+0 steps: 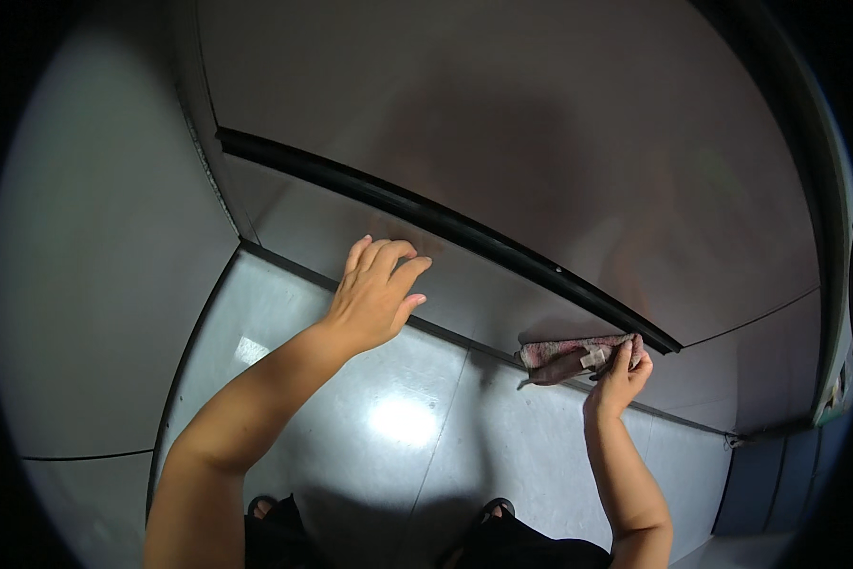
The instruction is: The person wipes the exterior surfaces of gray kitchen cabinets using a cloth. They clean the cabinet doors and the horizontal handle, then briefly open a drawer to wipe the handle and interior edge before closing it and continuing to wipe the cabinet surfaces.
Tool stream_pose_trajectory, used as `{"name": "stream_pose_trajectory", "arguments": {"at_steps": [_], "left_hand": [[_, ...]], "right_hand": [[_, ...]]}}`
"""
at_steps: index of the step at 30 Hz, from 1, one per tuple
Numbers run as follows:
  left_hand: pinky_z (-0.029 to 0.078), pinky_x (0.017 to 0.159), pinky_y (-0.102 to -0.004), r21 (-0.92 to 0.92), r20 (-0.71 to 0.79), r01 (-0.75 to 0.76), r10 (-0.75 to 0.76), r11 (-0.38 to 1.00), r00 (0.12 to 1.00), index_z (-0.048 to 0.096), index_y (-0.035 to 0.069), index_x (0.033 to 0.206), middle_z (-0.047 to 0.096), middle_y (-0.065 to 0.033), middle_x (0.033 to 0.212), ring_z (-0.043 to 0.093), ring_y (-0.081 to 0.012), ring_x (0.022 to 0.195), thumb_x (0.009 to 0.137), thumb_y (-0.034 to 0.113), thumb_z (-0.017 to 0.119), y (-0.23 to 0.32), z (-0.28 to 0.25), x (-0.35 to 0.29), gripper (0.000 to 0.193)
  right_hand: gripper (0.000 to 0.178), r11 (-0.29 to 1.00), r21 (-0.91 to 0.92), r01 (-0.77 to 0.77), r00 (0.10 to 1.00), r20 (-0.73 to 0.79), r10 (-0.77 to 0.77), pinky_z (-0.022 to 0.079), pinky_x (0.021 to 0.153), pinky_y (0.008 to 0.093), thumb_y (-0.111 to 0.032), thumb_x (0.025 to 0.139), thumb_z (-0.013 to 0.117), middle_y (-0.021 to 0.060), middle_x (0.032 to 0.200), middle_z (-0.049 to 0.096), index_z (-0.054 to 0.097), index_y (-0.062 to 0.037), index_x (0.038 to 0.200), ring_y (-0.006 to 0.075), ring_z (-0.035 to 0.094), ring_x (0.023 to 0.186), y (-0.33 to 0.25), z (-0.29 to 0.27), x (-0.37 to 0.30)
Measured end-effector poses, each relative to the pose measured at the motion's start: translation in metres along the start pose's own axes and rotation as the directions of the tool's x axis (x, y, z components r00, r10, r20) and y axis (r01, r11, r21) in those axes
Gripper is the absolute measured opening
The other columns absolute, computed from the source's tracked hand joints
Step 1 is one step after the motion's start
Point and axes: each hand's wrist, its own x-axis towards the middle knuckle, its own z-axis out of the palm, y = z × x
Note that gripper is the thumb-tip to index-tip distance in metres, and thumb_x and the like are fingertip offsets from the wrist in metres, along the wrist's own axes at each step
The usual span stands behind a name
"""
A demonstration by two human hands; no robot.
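Observation:
My right hand (622,376) grips a pinkish-grey patterned cloth (564,360) with a pale label on it. The cloth lies against the lower wall panel, just below the right end of a long black rail (398,201). Further left, my left hand (377,289) hovers in front of the panel below the rail, fingers spread and a little curled, with nothing in it. Whether its fingertips touch the panel I cannot tell.
A glossy grey-brown wall panel (502,123) rises ahead, meeting another wall (85,284) at the left corner. Below is a shiny pale floor (351,417) with a dark skirting strip. At the right stands a dark-framed opening, with blue-grey panels (778,484) low down.

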Motion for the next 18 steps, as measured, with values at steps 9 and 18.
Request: {"name": "stream_pose_trajectory", "arguments": {"at_steps": [9, 18], "left_hand": [[0.031, 0.109, -0.0547, -0.076, -0.036, 0.035, -0.038, 0.997, 0.999, 0.059, 0.006, 0.12, 0.049, -0.0143, 0.13, 0.049, -0.0332, 0.116, 0.082, 0.01, 0.07, -0.007, 0.004, -0.017, 0.04], [0.043, 0.094, -0.0445, -0.104, -0.217, 0.19, -0.209, 0.976, 0.953, 0.063, 0.002, 0.111, 0.054, -0.0169, 0.125, 0.05, -0.0356, 0.115, 0.081, 0.002, 0.065, -0.052, -0.036, -0.071, 0.03]], "right_hand": [[0.024, 0.723, -0.06, 0.688, 0.665, 0.452, -0.594, 0.048, 0.088, 0.0335, 0.005, 0.088, 0.062, 0.0092, 0.11, 0.057, 0.055, -0.0046, 0.108, 0.0188, 0.056, 0.1, -0.008, 0.118, -0.084], [0.057, -0.752, 0.158, 0.639, -0.478, 0.848, -0.228, 0.02, 0.118, 0.0401, -0.033, 0.09, 0.046, 0.0016, 0.152, 0.041, 0.05, -0.0126, 0.143, 0.0205, 0.034, 0.14, -0.042, 0.21, -0.084]]}}
